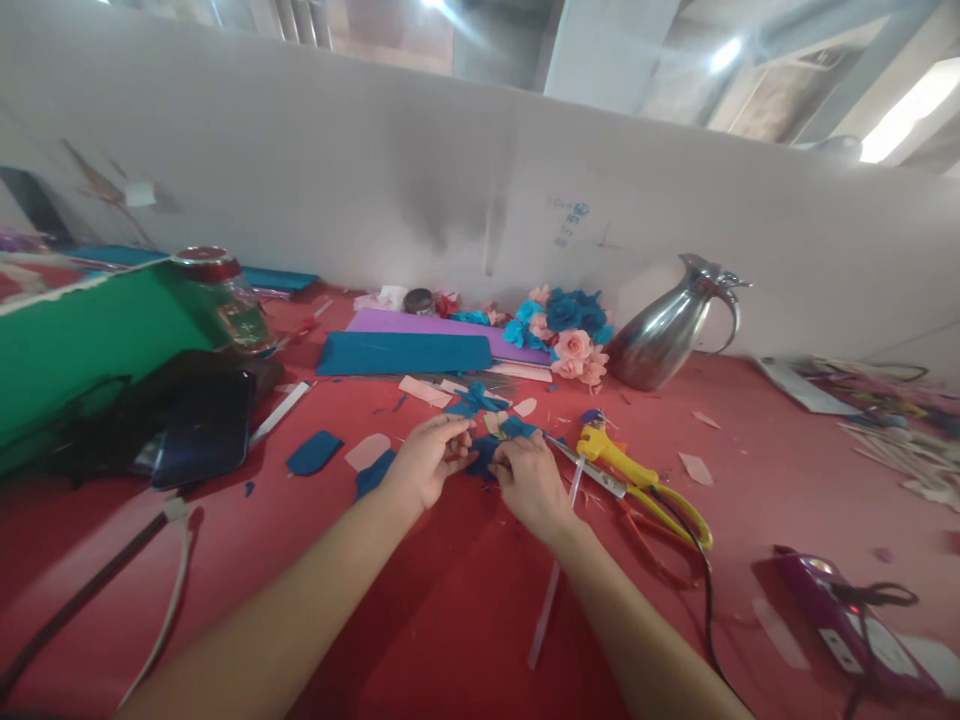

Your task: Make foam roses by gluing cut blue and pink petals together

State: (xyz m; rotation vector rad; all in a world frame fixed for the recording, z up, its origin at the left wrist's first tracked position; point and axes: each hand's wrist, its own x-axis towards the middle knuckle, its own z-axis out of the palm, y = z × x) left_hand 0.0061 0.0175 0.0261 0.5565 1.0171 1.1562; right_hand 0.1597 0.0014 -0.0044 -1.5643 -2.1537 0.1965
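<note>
Blue piece (484,458) sits between both hands, over red table (435,620). Right hand (531,482) pinches its right edge; left hand (435,458) half-curled alongside, grip unclear. Light fingertips best, well off the glue gun (619,457).

A steel jug (656,335) stands toward the rear right of the red desk (442,630), near the pale wall (300,180). At left, a clear, red-lidded jar (244,318) stands beside a green panel (105,350), a dark phone (206,430) nearer; front right, a purple socket box (847,625) shows a red light (854,609).
</note>
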